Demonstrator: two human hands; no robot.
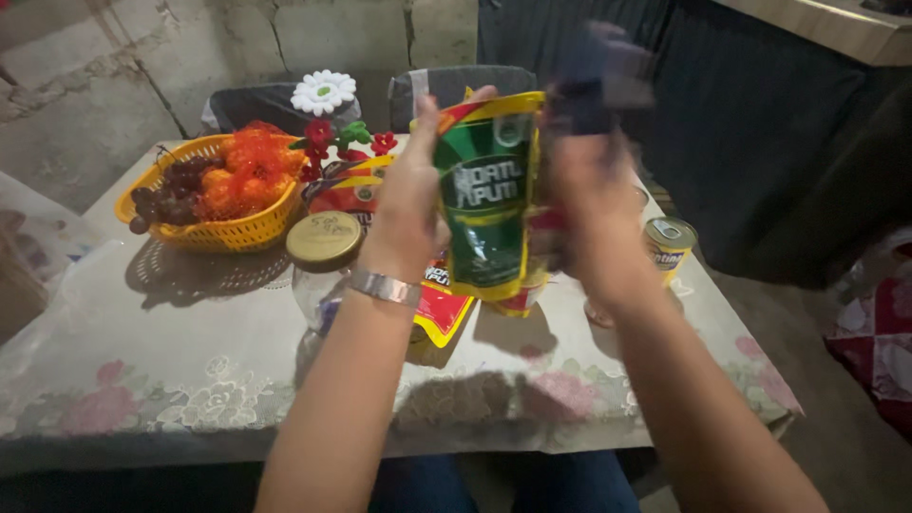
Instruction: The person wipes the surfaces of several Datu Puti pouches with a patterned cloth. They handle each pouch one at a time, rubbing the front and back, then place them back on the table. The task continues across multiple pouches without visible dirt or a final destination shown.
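Raising green pouch (pixel 486 204), left hand (pixel 410 204) grip, right hand (pixel 591 204) blurred

Both arms up, hands raised side by side at centre of view.

L forearm runs up from bottom edge, bare, w/ a silver bracelet (pixel 385 287) at the wrist; left hand (pixel 410 195) upright, back toward the camera, thumb up top, fingers curled round in a closed grip on a green pouch (pixel 486 195). R forearm comes in from lower right, bare; right hand (pixel 589 190) at same height, blurred, fingers hard to make out, so its grip can't be told.
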